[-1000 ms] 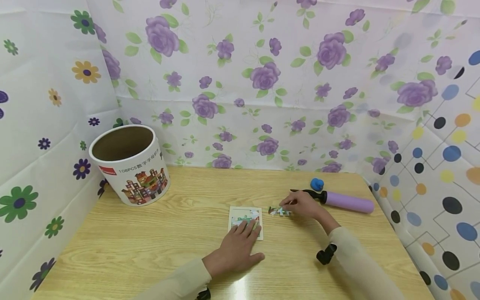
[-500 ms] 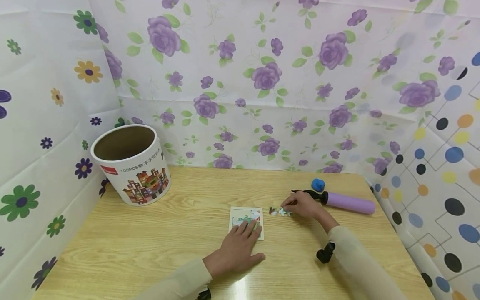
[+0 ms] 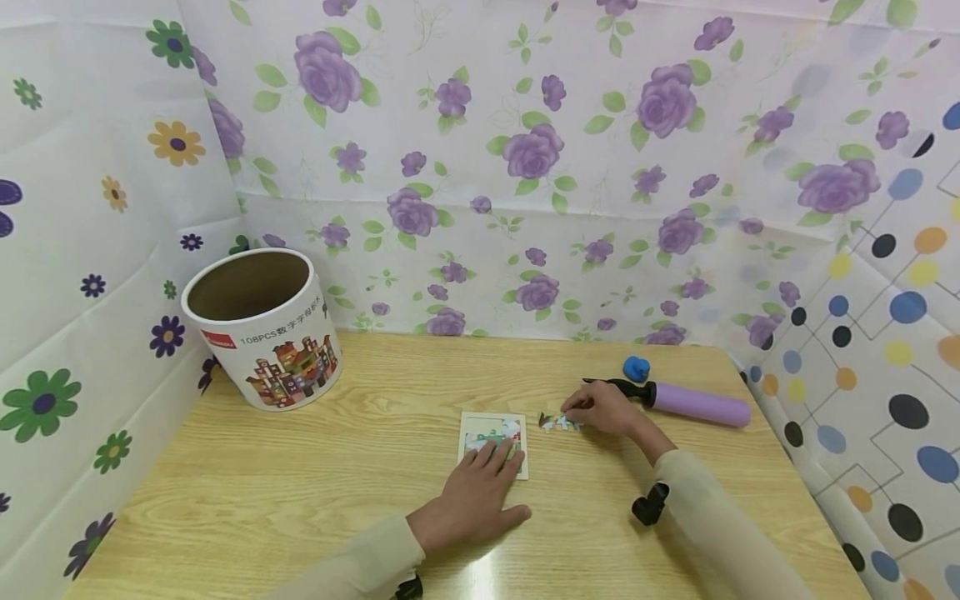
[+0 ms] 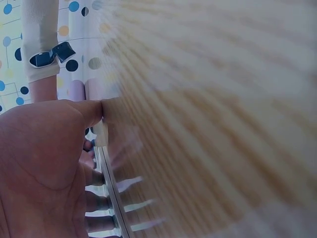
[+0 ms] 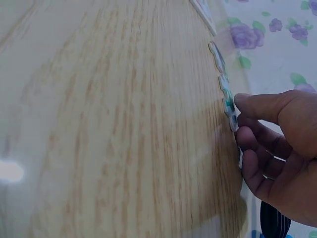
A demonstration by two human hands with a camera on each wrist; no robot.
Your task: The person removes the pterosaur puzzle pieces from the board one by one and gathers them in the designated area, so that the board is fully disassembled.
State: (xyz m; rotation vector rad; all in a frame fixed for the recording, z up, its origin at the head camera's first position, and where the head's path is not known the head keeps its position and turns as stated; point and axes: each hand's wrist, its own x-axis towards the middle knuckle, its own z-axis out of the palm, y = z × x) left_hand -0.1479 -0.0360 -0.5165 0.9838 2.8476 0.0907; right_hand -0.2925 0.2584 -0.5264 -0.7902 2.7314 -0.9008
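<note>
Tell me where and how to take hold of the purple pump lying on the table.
Grip the purple pump around its smooth purple barrel, coming from above. It lies flat with its long side exposed; its black nozzle end sits close to the right hand, so stay nearer the free right end.

Right hand (image 3: 606, 409) slightly nearer puzzle pieces (image 3: 557, 422)

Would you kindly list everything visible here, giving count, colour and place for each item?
table: one, light wood grain, under everything.
tub: one, white cardboard cylinder with a printed picture, open top, back left of the table.
puzzle board: one, pale card with a picture, centre.
puzzle pieces: a small cluster, count unclear, multicoloured, right of the board.
pump: one, lilac with black handle, lying at the right.
blue lump: one, behind the pump.
wall sheets: floral and dotted, around the table.
left hand: flat, fingers on the board.
right hand: pinches a puzzle piece.
</note>
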